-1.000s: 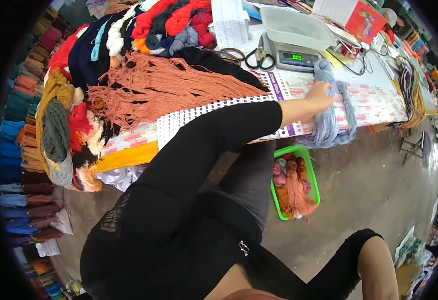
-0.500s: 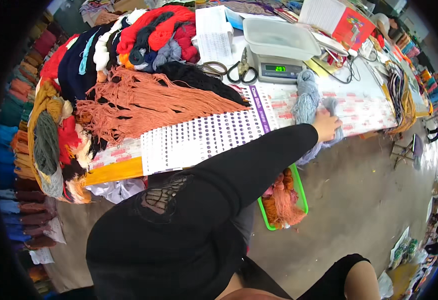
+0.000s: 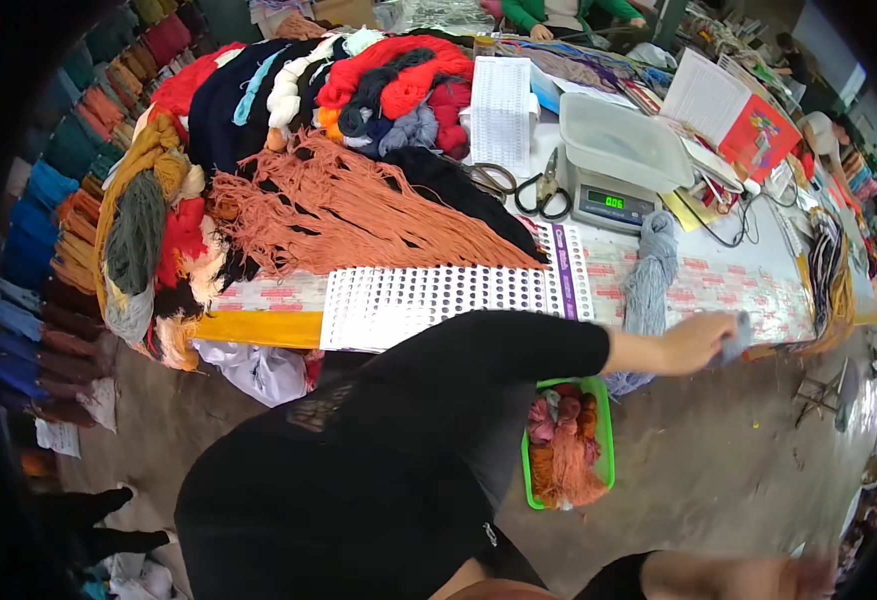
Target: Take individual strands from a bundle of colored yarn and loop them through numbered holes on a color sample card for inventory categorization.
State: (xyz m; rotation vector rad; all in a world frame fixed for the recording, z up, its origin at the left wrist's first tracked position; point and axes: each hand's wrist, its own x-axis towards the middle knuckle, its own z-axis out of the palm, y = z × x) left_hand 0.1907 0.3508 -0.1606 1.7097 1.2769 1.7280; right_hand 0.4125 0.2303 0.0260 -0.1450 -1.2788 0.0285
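Note:
My left hand (image 3: 700, 342) reaches across from the black sleeve and is closed on a small grey-blue yarn bundle (image 3: 735, 338) at the table's front edge. Just left of it lies a larger light grey-blue yarn hank (image 3: 650, 280), whose loose end hangs over the edge behind my wrist. At the lower right my right hand (image 3: 758, 577) is smeared by motion, so its fingers cannot be made out. A digital scale (image 3: 603, 203) bearing a clear plastic tray (image 3: 623, 145) stands beyond the hank.
Salmon yarn (image 3: 378, 215) is spread over a white sheet with rows of holes (image 3: 428, 310). Scissors (image 3: 548, 190) lie by the scale. Red, navy and white hanks (image 3: 288, 95) heap at the left. A green basket (image 3: 608, 450) of yarn sits below the edge. Another person (image 3: 558, 12) is across the table.
My left hand has drawn the small grey-blue bundle off the tabletop toward the front edge. My right hand has come into view. The whole view has shifted, and the scale's display has changed.

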